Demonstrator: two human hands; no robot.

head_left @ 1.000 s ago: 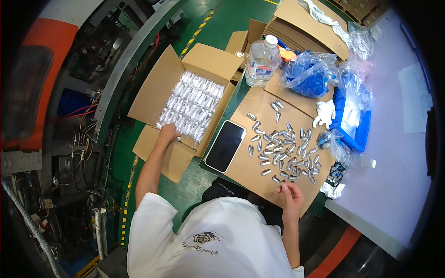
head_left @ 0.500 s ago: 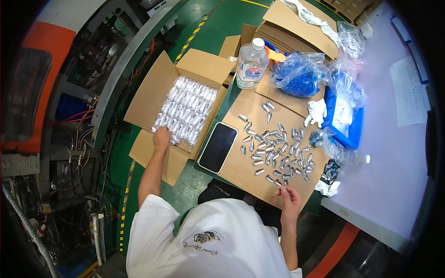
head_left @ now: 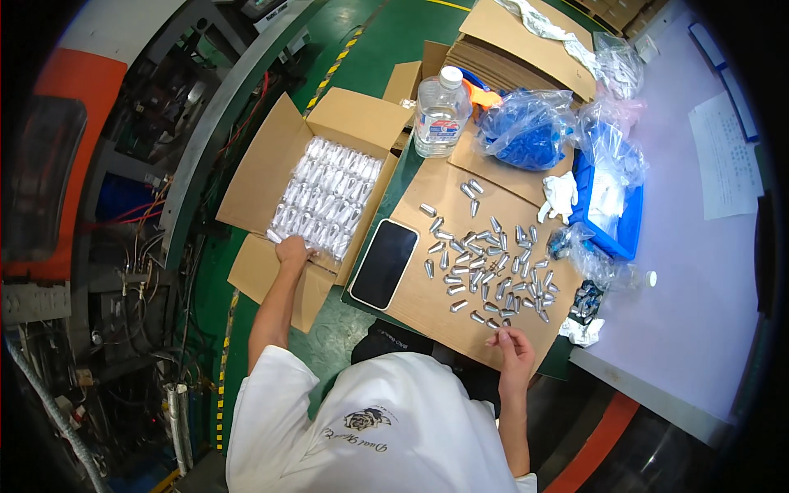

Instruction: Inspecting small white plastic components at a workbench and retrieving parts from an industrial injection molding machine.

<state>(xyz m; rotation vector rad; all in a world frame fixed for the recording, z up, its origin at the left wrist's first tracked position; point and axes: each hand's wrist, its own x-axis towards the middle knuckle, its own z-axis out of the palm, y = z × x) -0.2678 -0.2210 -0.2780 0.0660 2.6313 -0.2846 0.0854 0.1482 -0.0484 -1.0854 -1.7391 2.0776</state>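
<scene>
My left hand (head_left: 292, 249) is at the near side of an open cardboard box (head_left: 362, 109), its fingers curled in by the rows of white-wrapped pieces (head_left: 327, 193). A pale piece (head_left: 273, 236) shows beside those fingers; whether they grip it or another piece I cannot tell. Over the near edge of a cardboard sheet (head_left: 419, 306), my right hand (head_left: 514, 347) has thumb and forefinger drawn together; what they hold, if anything, is too small to make out. Just beyond its fingertips, small shiny metal cone-shaped parts (head_left: 493, 263) lie scattered on the sheet.
A black-screened phone (head_left: 385, 264) lies between box and parts. Behind stand a clear plastic bottle (head_left: 442, 113), a bagged blue bundle (head_left: 528, 131) and stacked cardboard (head_left: 526, 53). To the right are a blue bin (head_left: 629, 234) and a white glove (head_left: 559, 197). Machinery (head_left: 136, 222) borders the left.
My left hand has drawn slightly back toward me at the box's near edge, and a pale piece now shows beside its fingers. My right hand stays nearly still.
</scene>
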